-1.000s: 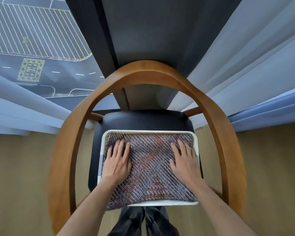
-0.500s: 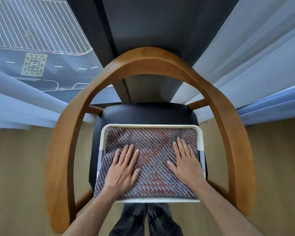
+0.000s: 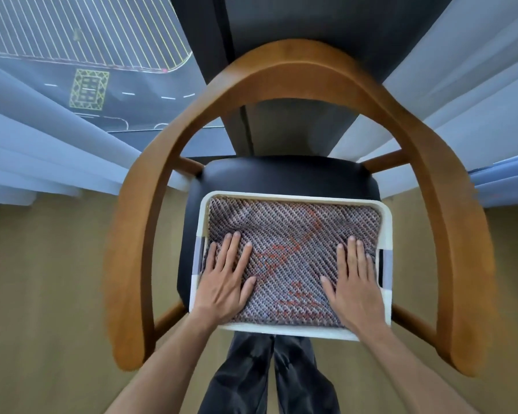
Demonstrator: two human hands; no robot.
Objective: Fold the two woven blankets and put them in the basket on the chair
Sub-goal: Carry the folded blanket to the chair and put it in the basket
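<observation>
A: How far along is the person?
B: One folded woven blanket (image 3: 293, 234) fills the white basket (image 3: 293, 196) on the chair (image 3: 281, 174). Whether the second lies beneath cannot be told.
A: And the hands?
B: The left hand (image 3: 225, 286) and right hand (image 3: 355, 289) lie flat with fingers straight, pressing its near half. Neither grips anything.

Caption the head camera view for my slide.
Left hand and right hand press a folded woven blanket flat in the white basket on a wooden chair.
</observation>
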